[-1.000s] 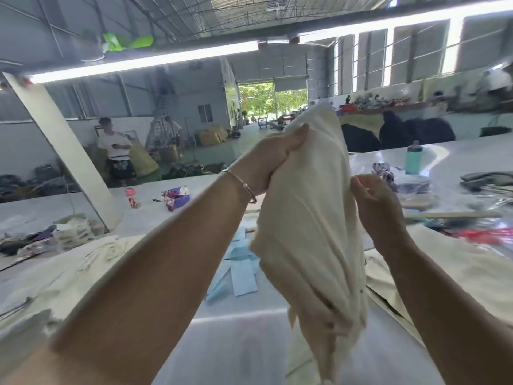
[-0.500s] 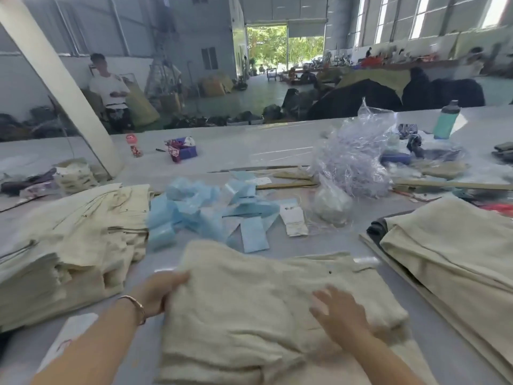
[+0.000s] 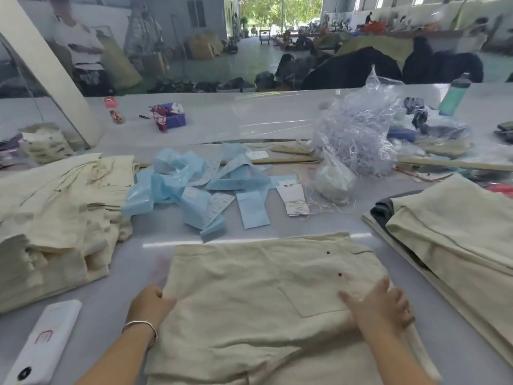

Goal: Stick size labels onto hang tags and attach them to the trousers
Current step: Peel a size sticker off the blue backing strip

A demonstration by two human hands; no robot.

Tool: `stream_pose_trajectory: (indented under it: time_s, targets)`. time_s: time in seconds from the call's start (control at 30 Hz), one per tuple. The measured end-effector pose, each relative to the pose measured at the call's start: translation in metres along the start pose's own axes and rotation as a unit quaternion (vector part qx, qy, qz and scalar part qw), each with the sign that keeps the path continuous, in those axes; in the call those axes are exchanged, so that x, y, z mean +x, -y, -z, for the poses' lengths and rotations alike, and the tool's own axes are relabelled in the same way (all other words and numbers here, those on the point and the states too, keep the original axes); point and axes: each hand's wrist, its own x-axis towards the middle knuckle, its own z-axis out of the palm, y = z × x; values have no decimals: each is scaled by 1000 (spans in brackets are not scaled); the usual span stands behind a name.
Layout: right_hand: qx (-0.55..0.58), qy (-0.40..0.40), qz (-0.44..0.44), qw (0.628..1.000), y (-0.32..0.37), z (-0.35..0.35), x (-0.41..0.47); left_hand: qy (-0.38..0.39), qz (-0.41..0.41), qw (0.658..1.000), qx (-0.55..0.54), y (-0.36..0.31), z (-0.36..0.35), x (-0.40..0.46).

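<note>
My left hand (image 3: 151, 304) grips the left edge of the cream trousers (image 3: 266, 295) lying before me; my right hand (image 3: 384, 308) presses flat near their right edge. Bare grey table (image 3: 133, 262) flanks both edges; hang tags (image 3: 293, 197) lie beyond.

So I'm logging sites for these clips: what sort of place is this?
Most likely a garment factory's finishing area: cream trousers under both hands, more stacked trousers, hang tags and blue label sheets on a long table.
</note>
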Motion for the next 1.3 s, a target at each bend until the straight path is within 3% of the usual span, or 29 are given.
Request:
stream_pose_trajectory:
  time_s: [0.1, 0.2, 0.3, 0.53, 0.6, 0.63, 0.73, 0.8, 0.83, 0.93, 1.03, 1.2, 1.3]
  targets:
    - [-19, 15, -18, 1000, -1, 11, 16, -76, -38, 993, 86, -16, -4, 7]
    - [12, 30, -16, 999, -1, 18, 30, -29, -103, 986, 128, -27, -21, 6]
    - [122, -22, 79, 989, -2, 23, 32, 40, -121, 983, 130, -29, -40, 4]
    - [261, -162, 263, 915, 40, 29, -20, 56, -120, 985, 112, -43, -37, -5]
    - [285, -162, 327, 886, 53, 18, -53, 78, -139, 987, -16, -61, -46, -19]
    - [283, -155, 357, 877, 55, 9, -68, 140, -123, 973, -134, -72, -54, -31]
    - [258, -115, 399, 872, 50, -18, -93, 357, -57, 851, -382, -103, -79, -73]
    - [244, -88, 424, 868, 42, -30, -99, 415, -45, 794, -442, -115, -96, -91]
    - [245, -74, 438, 862, 39, -33, -101, 413, -40, 785, -460, -118, -102, -96]
    - [288, -51, 451, 843, 33, -32, -101, 370, -11, 810, -454, -122, -119, -100]
    - [299, -82, 414, 856, 28, -28, -91, 351, -19, 828, -438, -117, -127, -96]
    - [224, -89, 400, 884, 26, -31, -93, 364, -37, 818, -444, -109, -133, -90]
    - [207, -64, 420, 881, 25, -34, -93, 371, -43, 804, -463, -102, -133, -88]
